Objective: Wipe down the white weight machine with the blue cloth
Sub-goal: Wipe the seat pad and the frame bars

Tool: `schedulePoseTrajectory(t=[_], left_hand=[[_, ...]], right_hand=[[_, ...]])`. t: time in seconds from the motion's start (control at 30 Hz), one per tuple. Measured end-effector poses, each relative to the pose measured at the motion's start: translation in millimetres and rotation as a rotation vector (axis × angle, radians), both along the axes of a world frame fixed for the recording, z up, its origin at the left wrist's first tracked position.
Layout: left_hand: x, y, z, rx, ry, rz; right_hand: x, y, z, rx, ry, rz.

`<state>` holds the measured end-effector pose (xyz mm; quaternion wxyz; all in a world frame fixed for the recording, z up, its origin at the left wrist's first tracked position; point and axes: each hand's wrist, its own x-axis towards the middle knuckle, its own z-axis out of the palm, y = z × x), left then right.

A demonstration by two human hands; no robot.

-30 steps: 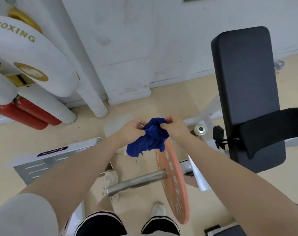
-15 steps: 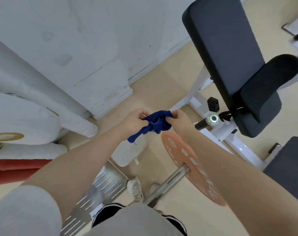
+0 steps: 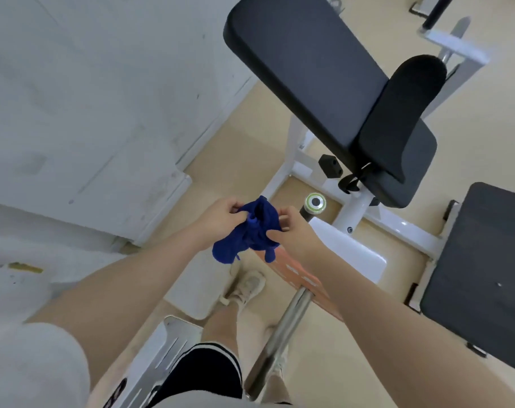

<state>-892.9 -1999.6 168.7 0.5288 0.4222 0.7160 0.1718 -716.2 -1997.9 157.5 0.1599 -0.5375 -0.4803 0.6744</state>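
A crumpled blue cloth (image 3: 250,231) hangs in the air at the middle of the view, held between both hands. My left hand (image 3: 219,217) pinches its left top edge and my right hand (image 3: 291,231) grips its right side. The white weight machine (image 3: 350,207) stands just behind and to the right: white frame tubes on the floor, a white plate by my right wrist, a black back pad (image 3: 306,69) and a black roller pad (image 3: 397,119) above. The cloth touches no part of the frame.
An orange weight plate (image 3: 303,282) sits on a steel bar (image 3: 282,331) under my right forearm. A black seat pad (image 3: 482,275) is at the right. A white wall and column base (image 3: 159,213) fill the left. A metal footplate (image 3: 165,354) lies beside my legs on the beige floor.
The view has swung right and tilted, bringing the machine's frame and seat more into sight. Both hands have kept hold of the cloth and spread it a little wider.
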Motion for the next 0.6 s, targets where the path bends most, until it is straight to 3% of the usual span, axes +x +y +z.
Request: schedulePoseTrajectory(t=[0.23, 0.47, 0.6], left_hand=[[-18, 81, -61, -0.066, 0.091, -0.219], [-59, 128, -108, -0.123, 0.041, -0.128], [-75, 154, -129, -0.159, -0.086, -0.043]], right_hand=[[-35, 33, -66, -0.104, 0.035, -0.215], [-90, 66, -108, -0.107, 0.017, -0.398], [-112, 92, -127, -0.304, 0.105, -0.405]])
